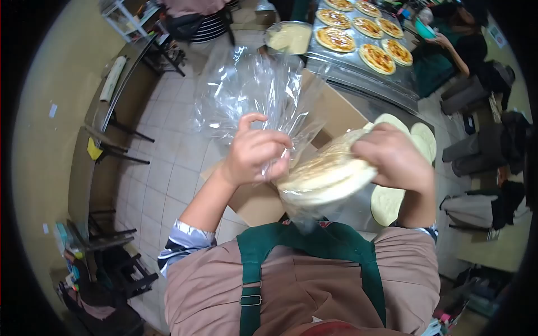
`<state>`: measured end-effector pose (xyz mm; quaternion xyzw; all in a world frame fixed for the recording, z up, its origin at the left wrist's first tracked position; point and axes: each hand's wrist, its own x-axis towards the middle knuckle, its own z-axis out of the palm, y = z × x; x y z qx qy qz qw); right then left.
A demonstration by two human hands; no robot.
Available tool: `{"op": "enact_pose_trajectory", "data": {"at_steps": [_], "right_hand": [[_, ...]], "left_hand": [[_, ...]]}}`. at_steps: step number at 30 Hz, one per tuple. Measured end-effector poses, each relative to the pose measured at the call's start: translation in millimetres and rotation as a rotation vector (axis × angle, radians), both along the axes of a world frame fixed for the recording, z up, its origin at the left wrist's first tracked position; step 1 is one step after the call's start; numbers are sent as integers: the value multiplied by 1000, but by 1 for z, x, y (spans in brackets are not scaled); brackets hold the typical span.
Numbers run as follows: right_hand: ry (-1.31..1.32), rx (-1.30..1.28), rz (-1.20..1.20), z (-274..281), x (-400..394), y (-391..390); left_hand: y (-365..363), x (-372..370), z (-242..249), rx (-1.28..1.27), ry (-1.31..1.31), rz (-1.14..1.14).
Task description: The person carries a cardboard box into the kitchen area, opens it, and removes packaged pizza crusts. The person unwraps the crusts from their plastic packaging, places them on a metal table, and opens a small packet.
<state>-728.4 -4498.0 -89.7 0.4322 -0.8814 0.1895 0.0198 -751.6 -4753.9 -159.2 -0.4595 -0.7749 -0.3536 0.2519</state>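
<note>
My left hand (259, 150) is closed on the gathered edge of a large clear plastic bag (246, 89), which spreads out beyond the fingers. To its right, my right hand (392, 154) grips a stack of flat round breads (328, 176) with browned tops, tilted and partly wrapped in clear plastic. The stack hangs in front of my chest, just over an open cardboard box (330, 112). Pale flat breads (386, 204) lie on the surface beside and behind my right hand.
Topped round breads (335, 39) cover a metal table (358, 73) ahead. Beside it stands a bowl of grated pale food (288, 38). A person (448, 50) at the upper right holds a green bowl (425, 28). Another person (196, 22) stands at the upper left.
</note>
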Motion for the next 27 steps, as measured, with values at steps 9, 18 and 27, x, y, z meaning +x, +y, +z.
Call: {"op": "enact_pose_trajectory", "data": {"at_steps": [9, 18, 27], "right_hand": [[-29, -788, -853, -1, 124, 144], [-499, -1654, -1423, -240, 148, 207], [-390, -1006, -1782, -344, 180, 223]], "left_hand": [[71, -28, -164, -345, -1069, -347], [78, -59, -233, -714, -752, -397], [79, -46, -189, -564, -722, -111]]}}
